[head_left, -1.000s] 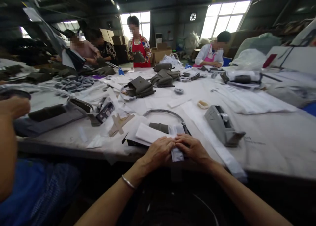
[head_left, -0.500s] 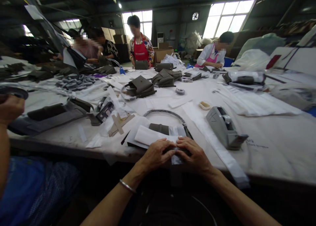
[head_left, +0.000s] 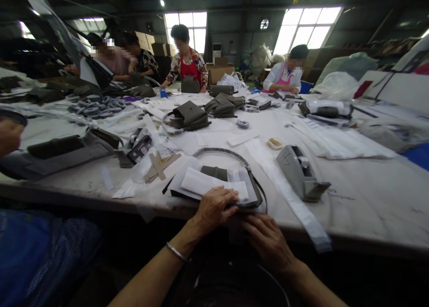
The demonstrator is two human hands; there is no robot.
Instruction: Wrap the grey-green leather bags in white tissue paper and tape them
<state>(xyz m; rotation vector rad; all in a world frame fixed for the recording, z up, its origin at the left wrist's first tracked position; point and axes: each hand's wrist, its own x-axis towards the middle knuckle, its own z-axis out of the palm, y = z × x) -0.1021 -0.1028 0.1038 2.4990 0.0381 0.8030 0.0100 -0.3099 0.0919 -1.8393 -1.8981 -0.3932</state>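
My left hand [head_left: 214, 208] lies curled over the near edge of a dark grey bag [head_left: 214, 173] that is wrapped in white paper [head_left: 204, 184], gripping it at the table's front edge. The bag's strap [head_left: 223, 151] loops away behind it. My right hand [head_left: 268, 242] hangs just below the table edge, under the bag's right corner. Its fingers are stretched towards the edge and nothing shows in them. A silver bangle [head_left: 176, 252] is on my left wrist.
A grey tape dispenser [head_left: 298, 170] stands right of the bag, with a long white paper strip [head_left: 291, 195] between them. More grey bags [head_left: 189, 115] and paper lie across the table. Another person's hand [head_left: 8, 135] is at the far left. Several people work at the far side.
My right hand has left the bag and dropped below the table edge. My left hand stays on the bag, which now shows more of its paper wrap.
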